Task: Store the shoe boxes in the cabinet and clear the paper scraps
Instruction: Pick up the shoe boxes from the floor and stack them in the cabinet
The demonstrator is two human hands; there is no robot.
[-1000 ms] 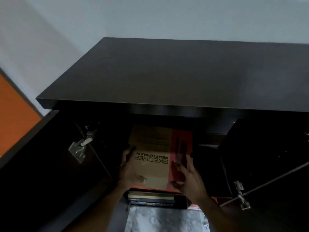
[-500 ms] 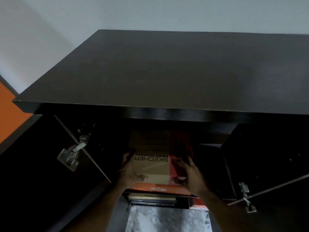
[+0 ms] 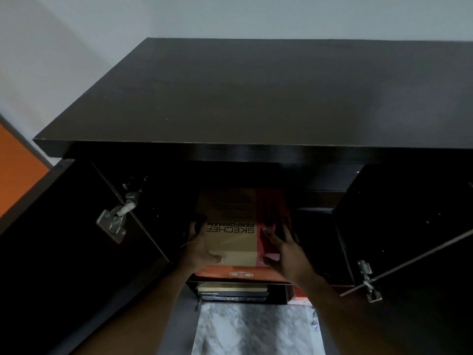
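My left hand (image 3: 202, 248) and right hand (image 3: 286, 252) clasp the tan-and-red cardboard shoe box (image 3: 240, 226); I should slide it squarely into the dark wooden cabinet (image 3: 256, 98)

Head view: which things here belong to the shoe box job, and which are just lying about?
Job:
tan and red shoe box, under both hands
orange box beneath it
dark cabinet, both doors open
left hand
right hand

Lying about:
stacked books on the shelf below
marble-patterned sheet

No paper scraps visible.
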